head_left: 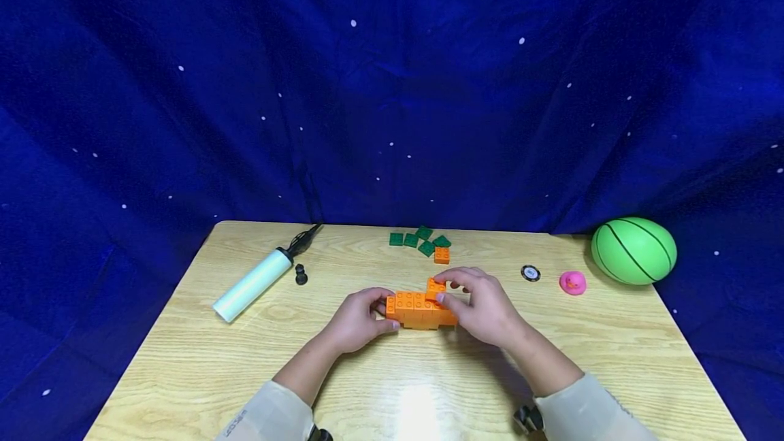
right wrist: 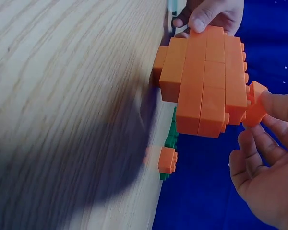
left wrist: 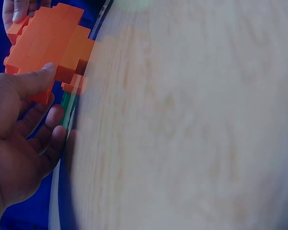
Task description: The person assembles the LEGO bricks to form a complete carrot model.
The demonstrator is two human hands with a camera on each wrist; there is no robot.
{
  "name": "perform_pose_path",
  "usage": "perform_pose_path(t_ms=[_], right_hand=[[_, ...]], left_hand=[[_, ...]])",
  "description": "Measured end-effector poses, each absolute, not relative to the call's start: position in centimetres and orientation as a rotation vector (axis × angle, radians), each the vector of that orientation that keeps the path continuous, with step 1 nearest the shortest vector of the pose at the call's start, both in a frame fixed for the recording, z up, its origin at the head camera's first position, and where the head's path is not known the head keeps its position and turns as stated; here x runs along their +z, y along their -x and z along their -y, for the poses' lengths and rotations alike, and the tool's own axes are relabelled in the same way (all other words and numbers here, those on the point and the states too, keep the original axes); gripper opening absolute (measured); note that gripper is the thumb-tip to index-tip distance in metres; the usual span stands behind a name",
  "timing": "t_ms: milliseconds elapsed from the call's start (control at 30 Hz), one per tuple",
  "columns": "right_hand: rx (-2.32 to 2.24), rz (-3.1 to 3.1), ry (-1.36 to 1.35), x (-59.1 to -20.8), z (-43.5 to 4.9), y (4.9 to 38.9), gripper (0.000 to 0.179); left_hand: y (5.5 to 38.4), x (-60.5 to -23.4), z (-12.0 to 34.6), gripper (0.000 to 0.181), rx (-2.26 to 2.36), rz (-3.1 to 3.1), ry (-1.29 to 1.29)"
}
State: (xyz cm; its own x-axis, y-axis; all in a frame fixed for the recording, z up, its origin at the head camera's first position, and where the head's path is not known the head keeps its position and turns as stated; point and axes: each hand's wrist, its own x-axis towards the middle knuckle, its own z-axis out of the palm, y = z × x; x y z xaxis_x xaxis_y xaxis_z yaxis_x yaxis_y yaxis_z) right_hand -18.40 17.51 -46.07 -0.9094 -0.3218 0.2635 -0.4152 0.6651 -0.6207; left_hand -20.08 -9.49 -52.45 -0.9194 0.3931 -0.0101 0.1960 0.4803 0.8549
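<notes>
An orange brick build (head_left: pixel 420 317) sits between the two hands, over the middle of the bench (head_left: pixel 202 359), its upper layer wider than the part below; whether its underside touches the bench cannot be told. The left hand (head_left: pixel 357 320) has its fingers clamped on the build's left end, thumb on the near side, the others curled behind. The right hand (head_left: pixel 486 308) pinches a small orange brick (head_left: pixel 433 284) between thumb and fingers, at the studs on top near the right end. The right wrist view shows this brick tilted against the studs; whether it is locked on cannot be told. In the head view the right hand hides part of the build's right end.

Beyond the build, toward the far edge, lies a loose orange brick (head_left: pixel 442 255), just beside a loose cluster of five green bricks (head_left: pixel 411 240). To the left, well apart, a pale pump (head_left: pixel 254 286) with a black end lies slantwise, with a black pawn-like piece (head_left: pixel 301 275) near it. To the right are a dark-and-white chip (head_left: pixel 530 273), a pink rubber duck (head_left: pixel 572 283) and, at the far corner, a green ball (head_left: pixel 633 250) with black lines. A blue curtain (head_left: pixel 392 87) with white dots hangs behind the bench.
</notes>
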Motion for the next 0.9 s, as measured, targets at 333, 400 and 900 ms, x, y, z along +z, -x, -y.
perform_pose_path(t_ms=[333,400,900], right_hand=[[1.076,2.731,-0.665,-46.22,-17.28,18.10,0.030],[1.068,2.718,-0.692,-46.24,-17.30,18.10,0.032],[1.052,2.721,-0.783,-45.91,-17.62,17.85,0.033]], left_hand=[[20.08,-52.45,9.54,0.046,1.423,-2.513,-0.512],[20.08,-52.39,9.54,0.045,1.422,-2.515,-0.513],[19.96,-52.31,9.49,0.045,1.425,-2.513,-0.510]])
